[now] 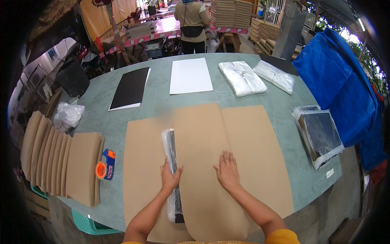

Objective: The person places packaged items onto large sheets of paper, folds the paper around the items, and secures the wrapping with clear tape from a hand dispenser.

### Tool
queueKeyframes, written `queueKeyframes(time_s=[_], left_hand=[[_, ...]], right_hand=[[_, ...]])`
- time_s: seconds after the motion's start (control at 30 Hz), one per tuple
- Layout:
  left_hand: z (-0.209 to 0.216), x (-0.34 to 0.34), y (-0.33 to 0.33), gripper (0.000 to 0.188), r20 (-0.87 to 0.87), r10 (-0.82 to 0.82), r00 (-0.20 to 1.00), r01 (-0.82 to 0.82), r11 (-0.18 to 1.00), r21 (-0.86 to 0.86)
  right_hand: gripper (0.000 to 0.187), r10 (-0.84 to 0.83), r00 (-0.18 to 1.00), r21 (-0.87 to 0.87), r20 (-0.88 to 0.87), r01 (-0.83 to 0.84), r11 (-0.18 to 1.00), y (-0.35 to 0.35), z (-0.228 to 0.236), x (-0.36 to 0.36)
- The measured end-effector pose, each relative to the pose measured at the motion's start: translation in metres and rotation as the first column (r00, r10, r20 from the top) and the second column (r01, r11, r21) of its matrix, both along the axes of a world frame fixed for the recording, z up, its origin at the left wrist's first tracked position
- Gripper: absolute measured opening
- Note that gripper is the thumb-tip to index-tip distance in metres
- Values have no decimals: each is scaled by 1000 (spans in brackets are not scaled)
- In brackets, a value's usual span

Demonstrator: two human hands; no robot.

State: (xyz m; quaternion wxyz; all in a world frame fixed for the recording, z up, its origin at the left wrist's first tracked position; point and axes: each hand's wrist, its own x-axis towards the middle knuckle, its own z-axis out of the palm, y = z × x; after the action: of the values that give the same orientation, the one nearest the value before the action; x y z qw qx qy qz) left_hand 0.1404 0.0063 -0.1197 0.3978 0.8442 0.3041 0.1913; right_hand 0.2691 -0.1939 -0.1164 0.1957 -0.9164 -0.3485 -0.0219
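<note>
A large sheet of brown kraft paper (pixel 264 162) is spread in front of me, with one flap folded over toward the left. Under that flap lies a flat, dark bundle in clear plastic (pixel 172 203); only its left strip shows. My left hand (pixel 170 175) grips this strip, fingers at its outer side and thumb against the flap's edge. On top of the flap my right hand (pixel 227 171) rests flat with fingers stretched, holding nothing. How far the bundle reaches under the paper is hidden.
Left on the green table (pixel 109 89) are folded brown paper packs (pixel 83 166), an orange-and-blue tape dispenser (pixel 106 164) and a plastic bag (pixel 69 116). Beyond lie black sheets (pixel 131 87), white sheets (pixel 191 76) and clear plastic packs (pixel 242 77). Wrapped dark bundles (pixel 321 132) sit right; a person (pixel 193 24) stands behind.
</note>
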Motion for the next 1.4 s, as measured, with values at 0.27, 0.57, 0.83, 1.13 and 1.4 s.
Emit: queueKeyframes(time_s=[0.27, 0.57, 0.83, 1.13, 1.4], left_hand=[[-9, 2, 1, 74, 50, -37, 998, 35, 998, 45], [-21, 1, 2, 69, 32, 52, 998, -57, 985, 165], [-41, -117, 102, 30, 83, 249, 965, -258, 959, 117], [-29, -192, 108, 34, -175, 593, 786, -509, 781, 362], [-32, -191, 102, 25, -67, 539, 840, -435, 742, 510]], right_hand=[[73, 133, 990, -102, -43, -137, 985, 19, 18, -16], [71, 127, 991, -145, -37, -131, 981, 27, 19, -32], [71, 153, 988, -146, 7, -150, 978, 26, 17, -31], [73, 154, 988, -164, 2, -152, 975, 26, 18, -29], [72, 136, 991, -162, -22, -137, 977, 25, 9, -31]])
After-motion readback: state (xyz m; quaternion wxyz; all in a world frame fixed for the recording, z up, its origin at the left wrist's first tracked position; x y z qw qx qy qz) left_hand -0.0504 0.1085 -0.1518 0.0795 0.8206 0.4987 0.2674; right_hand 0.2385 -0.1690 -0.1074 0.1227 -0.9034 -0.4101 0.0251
